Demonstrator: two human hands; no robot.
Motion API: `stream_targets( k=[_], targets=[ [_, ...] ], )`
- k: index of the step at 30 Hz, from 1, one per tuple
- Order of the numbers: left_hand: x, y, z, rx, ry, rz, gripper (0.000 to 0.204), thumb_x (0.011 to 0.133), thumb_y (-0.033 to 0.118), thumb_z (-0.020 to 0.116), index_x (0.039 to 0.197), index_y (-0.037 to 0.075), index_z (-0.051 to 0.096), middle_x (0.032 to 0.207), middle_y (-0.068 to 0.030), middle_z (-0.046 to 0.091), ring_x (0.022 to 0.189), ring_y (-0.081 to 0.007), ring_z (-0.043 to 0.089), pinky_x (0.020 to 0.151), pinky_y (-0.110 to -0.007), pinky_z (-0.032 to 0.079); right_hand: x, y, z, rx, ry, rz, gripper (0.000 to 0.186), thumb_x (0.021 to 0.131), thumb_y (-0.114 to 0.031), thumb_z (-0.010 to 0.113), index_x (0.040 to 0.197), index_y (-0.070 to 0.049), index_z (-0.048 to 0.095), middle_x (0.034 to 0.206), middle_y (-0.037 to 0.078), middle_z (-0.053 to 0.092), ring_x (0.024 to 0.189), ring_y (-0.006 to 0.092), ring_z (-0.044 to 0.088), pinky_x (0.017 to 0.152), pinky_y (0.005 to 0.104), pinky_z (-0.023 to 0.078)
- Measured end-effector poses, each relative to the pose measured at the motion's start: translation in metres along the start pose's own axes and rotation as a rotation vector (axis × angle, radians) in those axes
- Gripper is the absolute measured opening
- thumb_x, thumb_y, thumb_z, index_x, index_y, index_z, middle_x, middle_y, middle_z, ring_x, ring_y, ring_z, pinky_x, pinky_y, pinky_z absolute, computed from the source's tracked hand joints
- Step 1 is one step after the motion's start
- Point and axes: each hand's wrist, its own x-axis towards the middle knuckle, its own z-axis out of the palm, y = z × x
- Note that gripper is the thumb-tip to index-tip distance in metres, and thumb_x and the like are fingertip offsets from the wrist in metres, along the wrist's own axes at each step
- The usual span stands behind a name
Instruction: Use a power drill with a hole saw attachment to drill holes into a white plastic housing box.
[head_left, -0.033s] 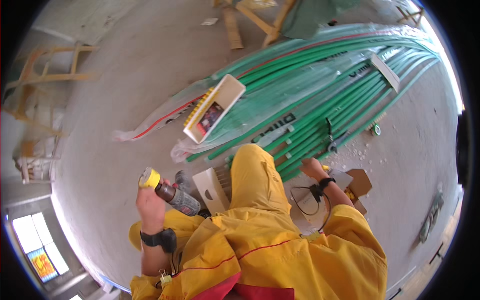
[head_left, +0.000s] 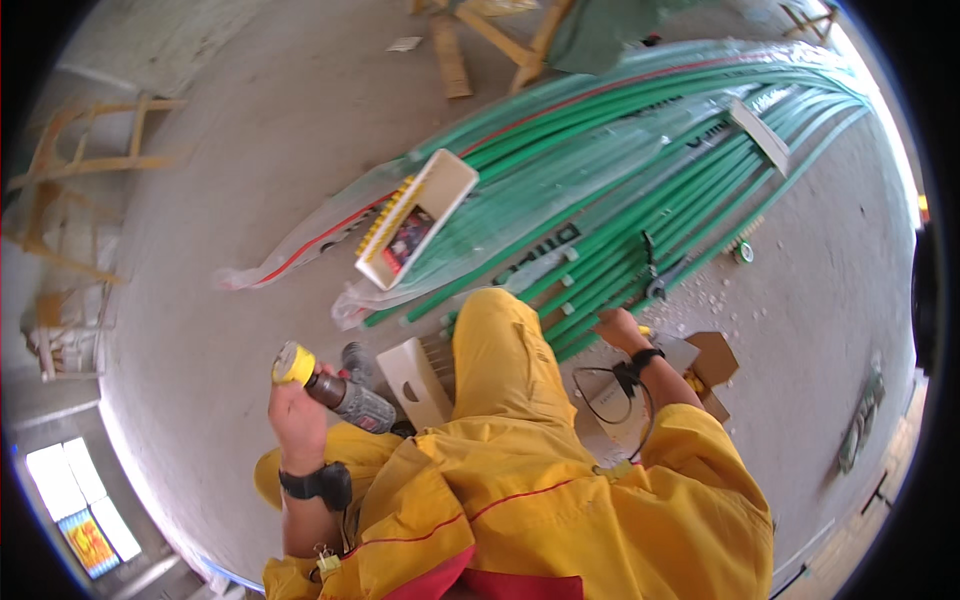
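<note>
Head view: my left hand (head_left: 297,412) grips a yellow-capped tool (head_left: 330,388), nothing changed from the earlier frame

I see the fingers wrapped tight around the tool's dark body, raised beside my yellow-clad knee (head_left: 500,350); my right hand (head_left: 618,328) reaches down to the ends of the green pipes (head_left: 640,190), though I cannot tell if it grasps anything. A cardboard box (head_left: 415,380) sits by the knee, an open tray (head_left: 415,220) lies on the pipes

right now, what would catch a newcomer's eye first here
The long bundle of green pipes sweeping across the concrete floor from centre to upper right. Next, the yellow overalls at the bottom, and the left hand gripping a yellow-capped tool at lower left.
</note>
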Motion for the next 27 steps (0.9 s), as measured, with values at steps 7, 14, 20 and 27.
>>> stream_targets(
  k=[7, 14, 20, 27],
  targets=[
    [0.001, -0.009, 0.025, 0.255, -0.045, 0.048, 0.055, 0.088, 0.011, 0.05, 0.138, -0.001, 0.031, 0.106, -0.0129, 0.051, 0.103, -0.0267, 0.05, 0.097, -0.043, 0.04, 0.005, 0.047, -0.05, 0.365, 0.442, 0.593, 0.03, 0.074, -0.017, 0.057, 0.099, -0.009, 0.069, 0.093, 0.019, 0.067, 0.09, 0.0347, 0.065, 0.079, 0.0394, 0.051],
    [0.015, -0.023, 0.018, 0.338, -0.09, 0.109, 0.053, 0.091, 0.025, 0.058, 0.133, -0.001, 0.037, 0.106, -0.0134, 0.056, 0.096, -0.0259, 0.058, 0.086, -0.042, 0.05, 0.016, 0.091, 0.0, 0.442, 0.499, 0.701, 0.042, 0.076, -0.017, 0.063, 0.117, -0.012, 0.062, 0.098, 0.019, 0.067, 0.094, 0.0327, 0.065, 0.082, 0.0391, 0.049],
    [0.014, -0.03, 0.041, 0.251, -0.084, 0.072, 0.07, 0.064, 0.001, 0.082, 0.123, 0.0, 0.046, 0.109, -0.0061, 0.059, 0.099, -0.0151, 0.059, 0.09, -0.032, 0.049, 0.01, 0.004, 0.0, 0.671, 0.5, 0.243, 0.047, 0.075, -0.012, 0.065, 0.12, -0.003, 0.056, 0.083, 0.013, 0.069, 0.076, 0.0184, 0.066, 0.067, 0.0305, 0.051],
    [-0.009, -0.019, 0.06, 0.389, -0.217, 0.258, 0.072, 0.065, 0.006, 0.084, 0.125, 0.003, 0.045, 0.114, -0.0043, 0.056, 0.107, -0.0125, 0.054, 0.095, -0.029, 0.044, -0.031, -0.232, -0.082, 0.639, 0.171, -0.628, 0.031, 0.08, -0.004, 0.063, 0.11, 0.0, 0.061, 0.086, 0.009, 0.069, 0.076, 0.0143, 0.066, 0.068, 0.025, 0.052]
  ],
)
